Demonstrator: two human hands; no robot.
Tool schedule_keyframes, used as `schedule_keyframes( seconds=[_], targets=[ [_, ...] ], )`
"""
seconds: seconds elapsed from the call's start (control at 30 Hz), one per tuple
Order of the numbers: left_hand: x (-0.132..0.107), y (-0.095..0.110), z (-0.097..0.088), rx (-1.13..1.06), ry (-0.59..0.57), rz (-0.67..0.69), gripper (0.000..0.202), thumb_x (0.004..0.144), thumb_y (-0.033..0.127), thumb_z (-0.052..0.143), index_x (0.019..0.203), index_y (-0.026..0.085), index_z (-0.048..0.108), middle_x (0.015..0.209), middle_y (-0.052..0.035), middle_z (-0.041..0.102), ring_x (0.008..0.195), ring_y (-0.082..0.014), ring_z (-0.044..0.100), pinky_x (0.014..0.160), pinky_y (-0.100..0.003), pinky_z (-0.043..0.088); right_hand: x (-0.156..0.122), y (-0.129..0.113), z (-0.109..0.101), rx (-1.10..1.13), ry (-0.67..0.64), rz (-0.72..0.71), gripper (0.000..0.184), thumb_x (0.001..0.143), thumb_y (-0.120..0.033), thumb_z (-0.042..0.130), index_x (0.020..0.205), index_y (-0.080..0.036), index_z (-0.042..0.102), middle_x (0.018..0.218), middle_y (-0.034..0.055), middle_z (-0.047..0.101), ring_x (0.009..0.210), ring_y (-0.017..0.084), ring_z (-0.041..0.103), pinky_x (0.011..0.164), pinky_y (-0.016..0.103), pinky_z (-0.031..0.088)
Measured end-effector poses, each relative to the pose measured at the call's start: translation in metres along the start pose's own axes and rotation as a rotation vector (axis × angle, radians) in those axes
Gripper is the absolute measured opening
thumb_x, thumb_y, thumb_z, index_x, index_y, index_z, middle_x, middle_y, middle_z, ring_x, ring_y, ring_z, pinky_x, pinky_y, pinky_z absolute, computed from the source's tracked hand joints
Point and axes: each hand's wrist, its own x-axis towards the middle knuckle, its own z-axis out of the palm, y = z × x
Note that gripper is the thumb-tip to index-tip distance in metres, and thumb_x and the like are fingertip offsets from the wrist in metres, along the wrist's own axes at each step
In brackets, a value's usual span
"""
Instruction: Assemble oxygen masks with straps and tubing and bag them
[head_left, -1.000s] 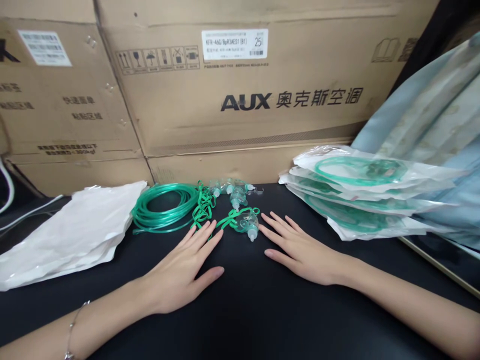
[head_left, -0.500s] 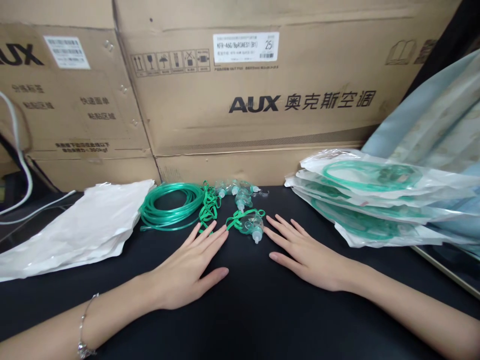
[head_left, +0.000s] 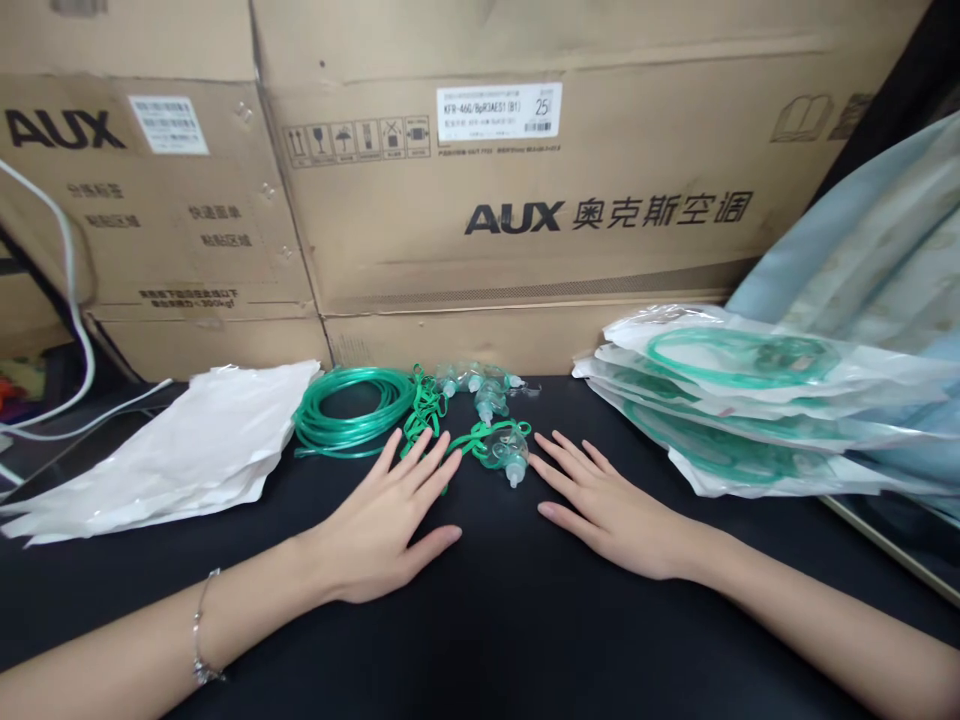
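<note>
My left hand (head_left: 382,520) lies flat on the black table (head_left: 495,620), fingers spread, holding nothing; its fingertips reach the green strap beside a coil of green tubing (head_left: 352,412). My right hand (head_left: 607,505) also rests flat and open, just right of a clear mask with a green strap (head_left: 502,450). More clear mask parts (head_left: 480,385) lie behind it.
A stack of empty white plastic bags (head_left: 172,450) lies at the left. Sealed bags with green tubing (head_left: 735,400) are piled at the right, against light blue cloth (head_left: 877,250). Large cardboard boxes (head_left: 525,200) wall the back. A white cable (head_left: 71,300) hangs at far left.
The view has shifted slightly left and down, so everything sits a bit further right. Both hands stay flat on the table in the same place.
</note>
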Motion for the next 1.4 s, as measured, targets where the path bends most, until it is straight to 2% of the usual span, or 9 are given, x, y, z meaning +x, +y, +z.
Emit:
schedule_keyframes(
  seconds=[0.13,0.2,0.3,0.47,0.67,0.87,1.2,1.3,1.4],
  targets=[
    [0.009,-0.023,-0.02,0.023,0.188,-0.172,0.043,0.085,0.034,0.037,0.123,0.019,0.05,0.136,-0.0066,0.042,0.129,-0.0258,0.03,0.108,-0.048,0.012,0.0,0.0,-0.002,0.01,-0.004,-0.005,0.069,0.086,-0.059,0.018,0.14,-0.016,0.022,0.147,0.0126,0.011,0.134,0.031,0.004,0.106,0.054,0.01],
    [0.017,-0.048,-0.031,-0.136,0.121,-0.408,0.042,0.08,0.031,0.043,0.117,0.015,0.055,0.132,-0.0109,0.047,0.124,-0.0287,0.039,0.103,-0.044,0.026,-0.002,0.0,-0.003,0.019,-0.005,-0.004,0.069,0.086,-0.059,0.018,0.139,-0.016,0.023,0.147,0.013,0.012,0.134,0.031,0.005,0.106,0.053,0.01],
    [0.027,-0.087,-0.04,-0.248,-0.015,-0.478,0.03,0.066,0.034,0.059,0.087,0.016,0.069,0.095,-0.0098,0.07,0.089,-0.0298,0.063,0.078,-0.036,0.046,-0.004,-0.002,-0.006,0.034,-0.013,-0.006,0.07,0.086,-0.06,0.017,0.139,-0.015,0.023,0.147,0.014,0.012,0.134,0.031,0.005,0.106,0.053,0.01],
    [0.033,-0.117,-0.042,-0.423,-0.048,-0.545,0.02,0.051,0.035,0.07,0.057,0.017,0.067,0.055,-0.0013,0.067,0.059,-0.0189,0.062,0.056,-0.023,0.043,-0.005,-0.003,-0.01,0.075,-0.018,-0.009,0.071,0.085,-0.061,0.018,0.139,-0.016,0.024,0.146,0.0144,0.014,0.134,0.032,0.006,0.105,0.055,0.01],
    [0.039,-0.118,-0.049,-0.6,0.051,-0.589,0.02,0.051,0.034,0.069,0.055,0.015,0.062,0.05,0.0006,0.062,0.052,-0.0142,0.057,0.052,-0.023,0.04,-0.006,-0.002,-0.01,0.092,-0.021,-0.01,0.072,0.085,-0.061,0.02,0.139,-0.015,0.024,0.146,0.0142,0.014,0.134,0.032,0.005,0.106,0.054,0.01],
    [0.047,-0.114,-0.065,-0.758,0.17,-0.624,0.024,0.047,0.032,0.074,0.053,0.015,0.058,0.056,-0.0053,0.067,0.058,-0.018,0.062,0.055,-0.026,0.047,-0.006,-0.003,-0.011,0.079,-0.04,-0.002,0.072,0.085,-0.062,0.018,0.139,-0.015,0.023,0.147,0.0141,0.013,0.134,0.031,0.003,0.106,0.053,0.009],
    [0.06,-0.116,-0.1,-0.795,0.803,-0.622,0.016,0.055,0.02,0.07,0.059,0.015,0.056,0.058,-0.0043,0.066,0.062,-0.0179,0.065,0.066,-0.032,0.053,-0.006,-0.004,-0.013,0.089,-0.052,0.006,0.072,0.085,-0.062,0.019,0.139,-0.016,0.023,0.147,0.0129,0.012,0.134,0.031,0.003,0.106,0.053,0.008],
    [0.064,-0.105,-0.107,-0.794,0.992,-0.539,0.015,0.056,0.019,0.069,0.061,0.014,0.056,0.06,-0.0046,0.066,0.064,-0.0186,0.066,0.069,-0.033,0.053,-0.005,-0.002,-0.011,0.117,-0.043,0.002,0.072,0.084,-0.062,0.022,0.139,-0.017,0.025,0.147,0.012,0.013,0.134,0.031,0.004,0.106,0.054,0.008],
    [0.065,-0.079,-0.115,-0.76,1.069,-0.441,0.015,0.06,0.021,0.069,0.065,0.015,0.056,0.068,-0.0041,0.068,0.072,-0.0174,0.067,0.074,-0.029,0.053,0.001,0.005,-0.013,0.263,0.062,0.002,0.066,0.083,-0.061,0.027,0.133,-0.019,0.038,0.143,0.011,0.028,0.133,0.029,0.015,0.107,0.052,0.011]
  ],
)
